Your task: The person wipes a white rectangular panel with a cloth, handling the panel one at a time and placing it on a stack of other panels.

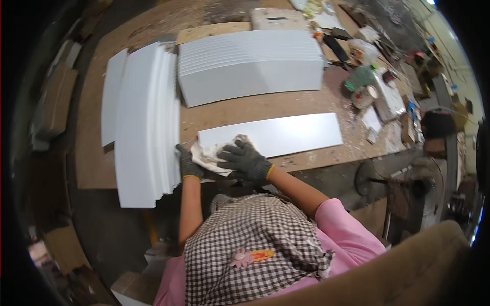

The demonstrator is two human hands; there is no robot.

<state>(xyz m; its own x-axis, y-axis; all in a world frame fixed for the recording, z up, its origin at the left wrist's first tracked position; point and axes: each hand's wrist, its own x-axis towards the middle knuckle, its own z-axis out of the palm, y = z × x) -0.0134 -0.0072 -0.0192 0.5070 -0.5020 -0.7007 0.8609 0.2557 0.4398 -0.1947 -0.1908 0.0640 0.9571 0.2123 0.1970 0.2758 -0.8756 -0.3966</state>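
The white panel lies along the table's near edge, its length running rightward from the nearer right hand, fingers spread over a cloth; whether the left hand pinches it, I can't tell.

White panel lying flat; crumpled, stained cloth at left end.

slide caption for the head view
Grey-gloved right hand on crumpled white cloth overlapping a long white flat board.
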